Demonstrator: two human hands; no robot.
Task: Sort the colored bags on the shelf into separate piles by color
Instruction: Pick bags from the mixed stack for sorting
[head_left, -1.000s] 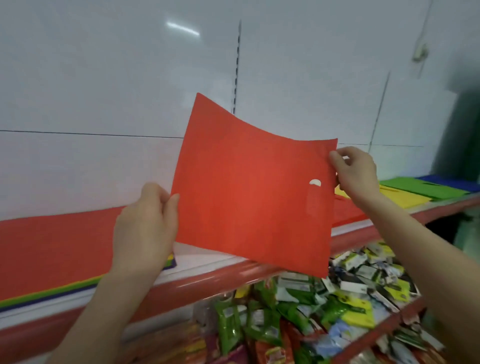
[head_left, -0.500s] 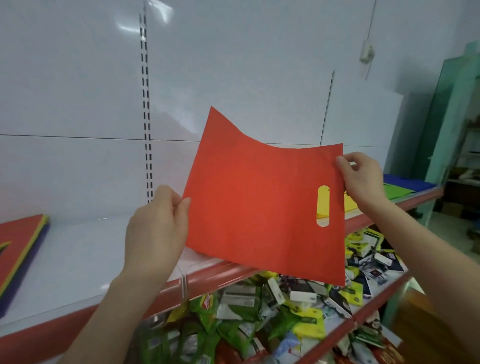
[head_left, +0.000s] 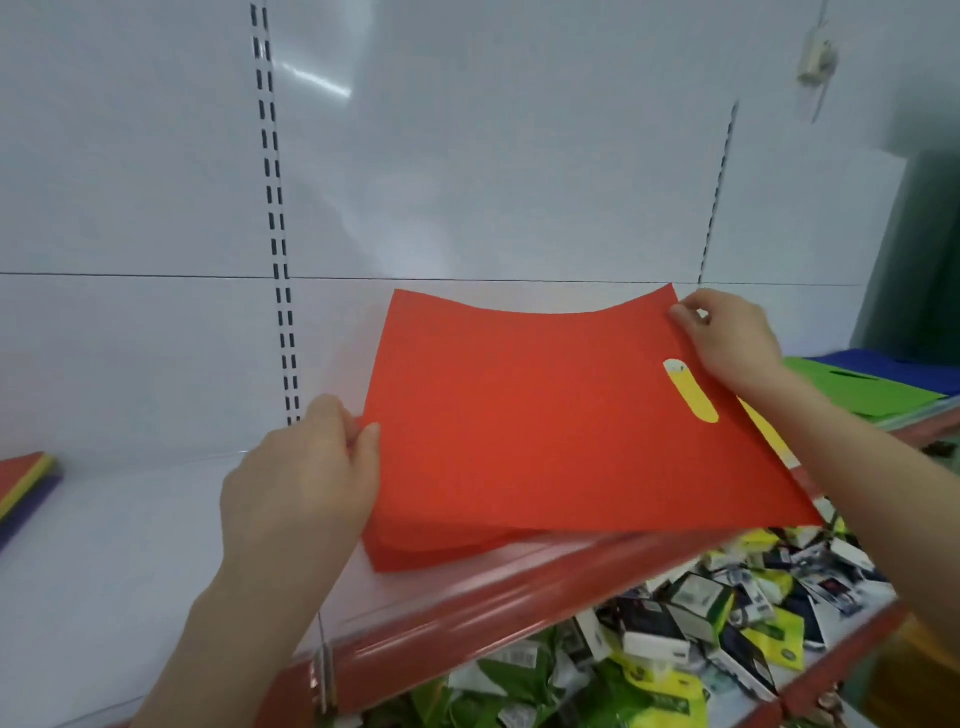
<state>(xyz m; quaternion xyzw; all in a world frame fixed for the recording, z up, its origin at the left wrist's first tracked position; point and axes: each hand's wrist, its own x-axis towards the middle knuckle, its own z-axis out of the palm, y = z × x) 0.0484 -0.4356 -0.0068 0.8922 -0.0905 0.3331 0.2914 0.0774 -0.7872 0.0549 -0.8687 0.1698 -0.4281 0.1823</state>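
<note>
My left hand (head_left: 301, 483) pinches the red bag (head_left: 519, 415) at its left edge. My right hand (head_left: 727, 343) pinches its far right corner, just beside the handle slot. The bag spans between both grips, sagging slightly, just above the red pile (head_left: 415, 551) on the white shelf (head_left: 130, 545). A yellow bag (head_left: 693, 400) shows through the slot.

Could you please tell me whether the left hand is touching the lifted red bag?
Touching. The head view shows the left hand pinching the lifted red bag at its left edge.
</note>
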